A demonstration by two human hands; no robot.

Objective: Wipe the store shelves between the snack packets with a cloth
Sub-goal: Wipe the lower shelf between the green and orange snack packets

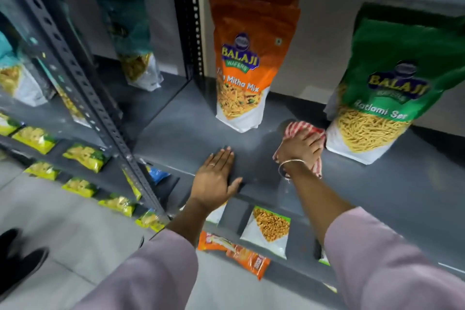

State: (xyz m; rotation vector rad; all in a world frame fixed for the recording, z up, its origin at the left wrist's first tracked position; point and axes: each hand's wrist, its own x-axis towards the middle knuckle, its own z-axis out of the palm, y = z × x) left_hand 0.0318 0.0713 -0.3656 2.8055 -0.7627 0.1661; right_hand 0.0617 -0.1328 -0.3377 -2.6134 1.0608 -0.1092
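Note:
A dark grey shelf (181, 133) carries an upright orange snack packet (247, 63) and, to its right, an upright green snack packet (385, 88). My right hand (300, 148) presses a red-and-white striped cloth (299, 128) flat on the shelf between the two packets, close against the green one. A bangle circles that wrist. My left hand (216, 178) lies flat and open on the shelf's front edge, in front of the orange packet, holding nothing.
A perforated steel upright (83, 88) separates this bay from the left one, where a teal packet (133, 40) stands. Lower shelves hold yellow-green packets (84, 156), a white packet (268, 230) and orange packets (247, 258). A dark shoe (22, 267) shows on the tiled floor.

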